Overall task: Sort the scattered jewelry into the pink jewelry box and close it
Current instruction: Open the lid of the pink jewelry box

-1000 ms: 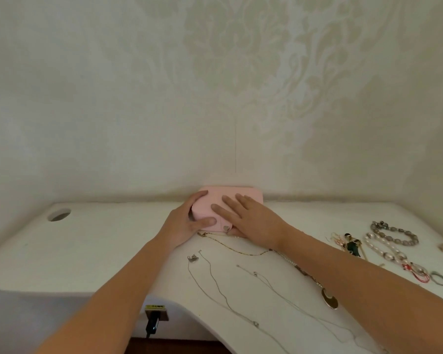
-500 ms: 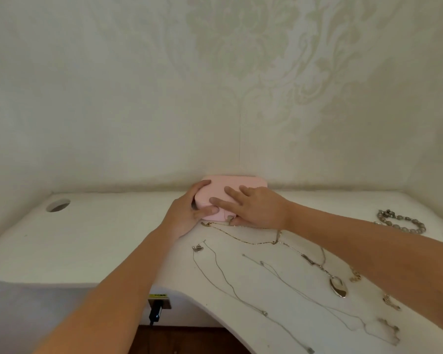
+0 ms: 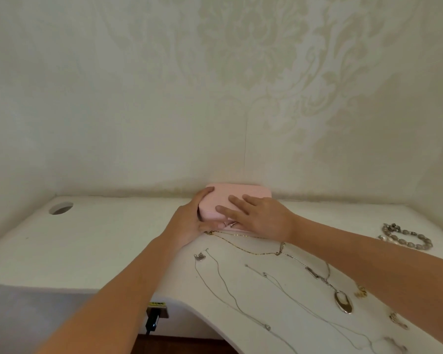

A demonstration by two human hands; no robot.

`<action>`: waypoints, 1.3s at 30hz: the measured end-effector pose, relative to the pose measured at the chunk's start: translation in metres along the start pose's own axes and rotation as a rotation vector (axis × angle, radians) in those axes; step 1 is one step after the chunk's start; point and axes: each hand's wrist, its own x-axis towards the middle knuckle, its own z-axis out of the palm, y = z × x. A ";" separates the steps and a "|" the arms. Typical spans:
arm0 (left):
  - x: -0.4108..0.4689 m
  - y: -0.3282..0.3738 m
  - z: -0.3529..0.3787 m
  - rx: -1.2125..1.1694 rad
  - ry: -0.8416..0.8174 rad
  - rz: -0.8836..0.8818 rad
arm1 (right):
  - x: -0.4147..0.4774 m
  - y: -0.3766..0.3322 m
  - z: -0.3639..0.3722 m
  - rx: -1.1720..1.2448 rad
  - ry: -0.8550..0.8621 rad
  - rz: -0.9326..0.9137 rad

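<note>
The pink jewelry box [image 3: 251, 194] stands with its lid down against the wall at the back of the white table [image 3: 108, 241]. My left hand [image 3: 189, 221] grips its left end, thumb along the front. My right hand [image 3: 258, 217] lies flat on the lid and front, fingers spread, near the metal clasp [image 3: 232, 224]. In front lie a thin gold chain [image 3: 243, 245], a silver chain with a small charm [image 3: 200, 257], a necklace with an oval pendant [image 3: 343, 304] and another fine silver chain [image 3: 292, 292]. A grey bead bracelet [image 3: 407, 236] lies at the right.
A round cable hole [image 3: 61, 208] opens in the table's far left. The table's front edge curves inward; a black plug [image 3: 152, 321] hangs under it. Small gold earrings [image 3: 360, 292] and other little pieces [image 3: 397, 320] lie near my right forearm. A patterned wall rises right behind the box.
The view has tilted up and shifted left, so the beads at the right slid out of sight. My left thumb moved lower on the box front; both hands stay on the box.
</note>
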 end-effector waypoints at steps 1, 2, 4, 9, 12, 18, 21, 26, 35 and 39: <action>0.000 0.000 0.000 -0.018 -0.006 -0.009 | -0.001 -0.001 0.000 0.005 0.002 -0.012; 0.000 0.000 0.000 -0.033 -0.014 -0.021 | -0.002 -0.002 0.000 0.012 -0.003 -0.028; -0.001 0.002 -0.001 -0.059 -0.035 -0.037 | -0.003 -0.001 -0.003 0.056 -0.021 -0.070; -0.001 0.003 -0.001 -0.131 -0.051 0.009 | 0.006 -0.001 -0.013 0.176 0.061 -0.056; 0.000 0.002 -0.002 -0.161 -0.040 0.007 | 0.011 0.003 -0.019 0.247 0.074 0.047; 0.010 0.001 -0.002 -0.301 0.041 -0.031 | 0.041 0.022 -0.045 0.298 0.169 0.571; 0.019 0.003 -0.002 -0.510 0.125 -0.055 | 0.052 0.033 -0.041 0.426 0.153 0.757; 0.032 0.005 0.006 -0.574 0.234 -0.093 | 0.070 0.044 -0.039 0.678 0.249 0.965; 0.050 -0.005 0.013 -0.472 0.360 -0.108 | 0.060 0.061 -0.053 0.575 0.327 1.049; 0.052 -0.005 0.015 -0.485 0.372 -0.112 | 0.040 0.062 -0.055 0.493 0.142 1.060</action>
